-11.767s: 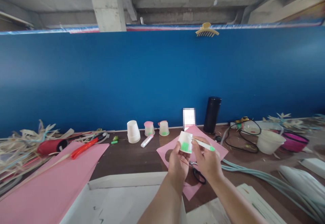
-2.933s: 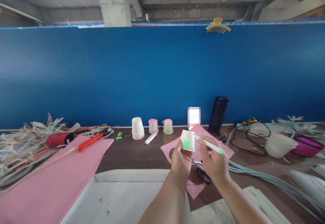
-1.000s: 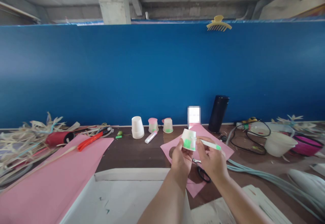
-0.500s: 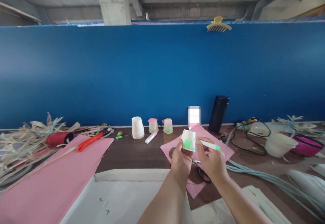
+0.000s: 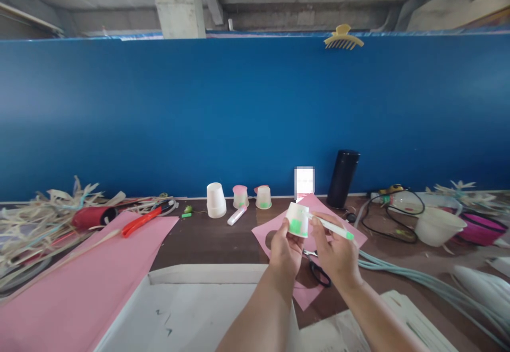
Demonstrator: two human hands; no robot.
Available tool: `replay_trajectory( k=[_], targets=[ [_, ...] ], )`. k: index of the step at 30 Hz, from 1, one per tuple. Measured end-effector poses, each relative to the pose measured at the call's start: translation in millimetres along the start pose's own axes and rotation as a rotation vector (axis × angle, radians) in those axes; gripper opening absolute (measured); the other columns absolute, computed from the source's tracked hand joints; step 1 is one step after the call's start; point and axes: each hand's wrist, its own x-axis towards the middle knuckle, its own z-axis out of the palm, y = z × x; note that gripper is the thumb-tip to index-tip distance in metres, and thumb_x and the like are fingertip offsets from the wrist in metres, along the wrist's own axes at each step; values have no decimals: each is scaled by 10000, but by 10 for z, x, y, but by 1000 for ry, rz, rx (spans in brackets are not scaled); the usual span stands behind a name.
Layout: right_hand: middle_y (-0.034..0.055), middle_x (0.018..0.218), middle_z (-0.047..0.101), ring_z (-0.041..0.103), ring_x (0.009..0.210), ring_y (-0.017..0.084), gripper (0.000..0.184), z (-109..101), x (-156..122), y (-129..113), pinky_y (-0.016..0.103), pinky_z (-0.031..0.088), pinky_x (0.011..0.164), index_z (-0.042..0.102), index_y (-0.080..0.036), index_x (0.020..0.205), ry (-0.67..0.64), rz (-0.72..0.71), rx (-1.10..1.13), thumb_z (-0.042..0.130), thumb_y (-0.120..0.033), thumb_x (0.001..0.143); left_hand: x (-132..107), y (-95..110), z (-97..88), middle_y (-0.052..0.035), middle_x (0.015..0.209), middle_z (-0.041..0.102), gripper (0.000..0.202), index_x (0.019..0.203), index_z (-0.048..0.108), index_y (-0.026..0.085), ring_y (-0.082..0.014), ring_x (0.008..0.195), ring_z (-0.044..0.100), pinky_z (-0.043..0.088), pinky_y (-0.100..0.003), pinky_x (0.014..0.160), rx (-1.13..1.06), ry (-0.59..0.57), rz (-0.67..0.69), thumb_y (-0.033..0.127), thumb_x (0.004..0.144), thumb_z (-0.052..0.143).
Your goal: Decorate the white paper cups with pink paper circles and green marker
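My left hand (image 5: 286, 251) is closed round a white paper cup (image 5: 297, 215), which is held upside down and slightly tilted. Green patches mark the cup's side and rim. Between the fingers of my right hand (image 5: 338, 251) is a white marker (image 5: 333, 228) with a green end pointing away to the right. Its other end meets the cup's right side; whether it touches I cannot tell. Below the hands lie black-handled scissors (image 5: 319, 273) on a cut sheet of pink paper (image 5: 266, 231).
Stacked white cups (image 5: 216, 201), two decorated cups (image 5: 263, 198) and a pink marker (image 5: 237, 216) stand or lie at the back. A black bottle (image 5: 343, 179) is behind my right hand. Orange-handled pliers (image 5: 141, 221) rest on pink paper at left; a white tray (image 5: 199, 309) sits in front.
The cup has turned slightly in my left hand, showing more of its white side. My right hand and the marker have shifted a little to the right, with the green end lower.
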Motion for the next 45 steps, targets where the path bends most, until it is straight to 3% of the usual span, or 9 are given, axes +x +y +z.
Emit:
replay_trajectory(
  k=[18, 45],
  targets=[
    [85, 891, 700, 666, 766, 200, 314, 31, -10, 27, 272, 490, 675, 619, -169, 970, -68, 38, -29, 460, -411, 847, -65, 8, 40, -120, 838, 681, 159, 889, 610, 91, -186, 785, 662, 544, -257, 700, 36, -41, 12, 194, 769, 622],
    [59, 883, 701, 660, 770, 189, 298, 22, -2, 15, 250, 458, 652, 630, -185, 962, -60, 48, -73, 452, -399, 854, -11, 12, -9, -119, 833, 678, 136, 845, 606, 97, -177, 760, 659, 546, -259, 670, -9, -18, -15, 214, 776, 614]
  ],
)
